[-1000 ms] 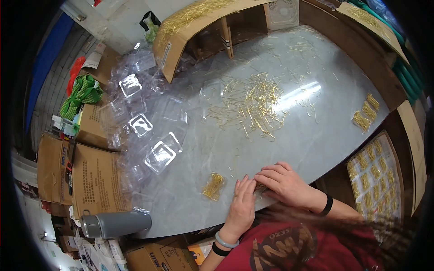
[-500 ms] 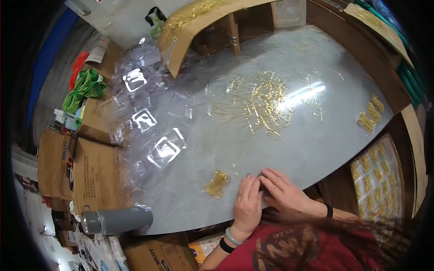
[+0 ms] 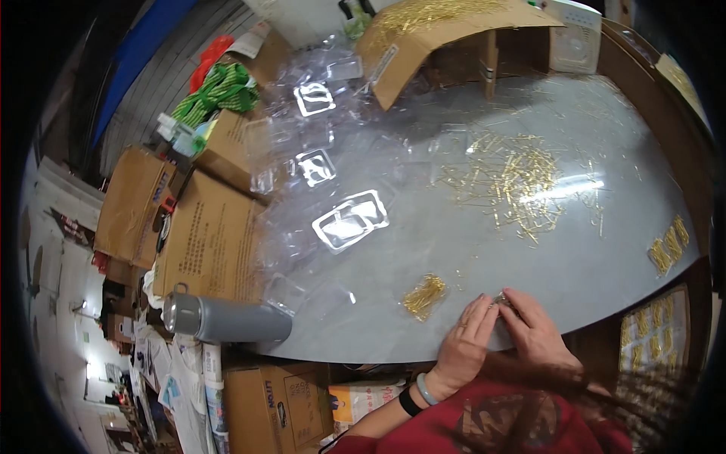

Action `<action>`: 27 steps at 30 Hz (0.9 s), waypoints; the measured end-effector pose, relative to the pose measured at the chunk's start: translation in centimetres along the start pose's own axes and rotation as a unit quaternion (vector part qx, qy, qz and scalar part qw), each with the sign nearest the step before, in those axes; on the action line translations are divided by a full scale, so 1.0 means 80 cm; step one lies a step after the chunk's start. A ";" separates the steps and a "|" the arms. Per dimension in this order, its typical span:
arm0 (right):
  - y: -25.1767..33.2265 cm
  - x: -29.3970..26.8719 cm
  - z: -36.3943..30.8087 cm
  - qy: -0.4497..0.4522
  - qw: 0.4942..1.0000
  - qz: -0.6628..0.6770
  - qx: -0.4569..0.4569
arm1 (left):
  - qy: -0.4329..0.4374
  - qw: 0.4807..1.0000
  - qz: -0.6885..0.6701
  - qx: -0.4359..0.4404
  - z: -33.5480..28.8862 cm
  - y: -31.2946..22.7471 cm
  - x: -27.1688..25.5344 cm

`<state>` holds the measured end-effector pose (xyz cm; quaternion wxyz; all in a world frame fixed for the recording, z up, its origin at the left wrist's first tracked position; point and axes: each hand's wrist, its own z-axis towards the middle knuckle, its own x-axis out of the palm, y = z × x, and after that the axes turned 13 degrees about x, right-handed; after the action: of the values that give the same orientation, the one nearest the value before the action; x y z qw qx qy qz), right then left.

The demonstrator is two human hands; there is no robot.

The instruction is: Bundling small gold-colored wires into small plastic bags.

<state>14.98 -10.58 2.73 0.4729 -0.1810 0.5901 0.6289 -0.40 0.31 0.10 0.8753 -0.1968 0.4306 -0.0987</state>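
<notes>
Pinching small hard-to-ID item btwn bunched fingertips of L hand & R hand, lower right of frame, prob. to steady it.

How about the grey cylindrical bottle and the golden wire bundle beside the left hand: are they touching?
Apart: the head view shows grey tabletop between the bottle and the bundle.

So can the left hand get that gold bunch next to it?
Probably yes: the gold bunch lies close by, with only bare table between it and the left hand. But that hand seems busy with the right hand at a small thing.
</notes>
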 end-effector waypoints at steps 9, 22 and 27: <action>-0.008 0.016 -0.005 -0.049 0.997 -0.065 -0.013 | 0.024 0.999 -0.024 -0.005 0.009 -0.006 -0.004; -0.003 -0.008 0.016 0.038 0.998 -0.055 -0.003 | 0.077 0.992 0.041 -0.090 0.011 -0.001 -0.037; -0.017 -0.002 0.014 0.080 0.995 -0.055 -0.018 | 0.046 0.996 0.027 -0.066 0.006 -0.001 -0.046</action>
<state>16.54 -9.81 2.37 0.4548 -0.2712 0.6035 0.5962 -2.27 1.59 3.05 0.8421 -0.2377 0.4809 -0.0557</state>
